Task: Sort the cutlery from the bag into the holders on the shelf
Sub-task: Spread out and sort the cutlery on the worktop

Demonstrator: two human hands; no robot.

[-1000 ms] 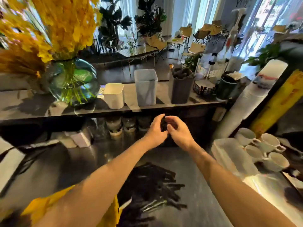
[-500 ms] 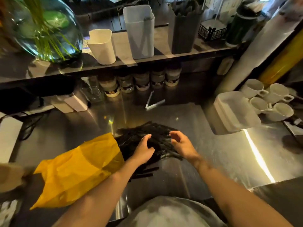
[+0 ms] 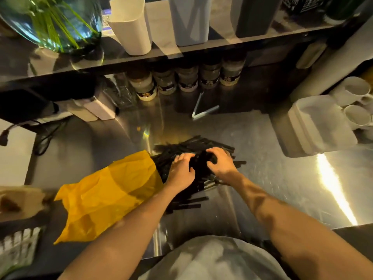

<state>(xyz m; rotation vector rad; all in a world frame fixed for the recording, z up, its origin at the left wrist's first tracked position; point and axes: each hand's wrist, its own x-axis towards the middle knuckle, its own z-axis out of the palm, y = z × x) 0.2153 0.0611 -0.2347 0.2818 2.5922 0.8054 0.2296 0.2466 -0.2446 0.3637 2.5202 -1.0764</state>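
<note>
While left hand (image 3: 181, 173), right hand (image 3: 221, 163) grip slim black cutlery (image 3: 191, 144) | crumpled yellow bag (image 3: 105, 195)

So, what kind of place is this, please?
Probably a café or restaurant counter: a steel worktop, white mugs on the right, and a row of jars under the shelf.

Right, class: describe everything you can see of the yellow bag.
The bag is yellow, thin and crumpled, plastic by its look. It lies on its side on the steel counter, mouth towards the black cutlery heaped beside it. The left forearm crosses above its near edge; contact is unclear.
</note>
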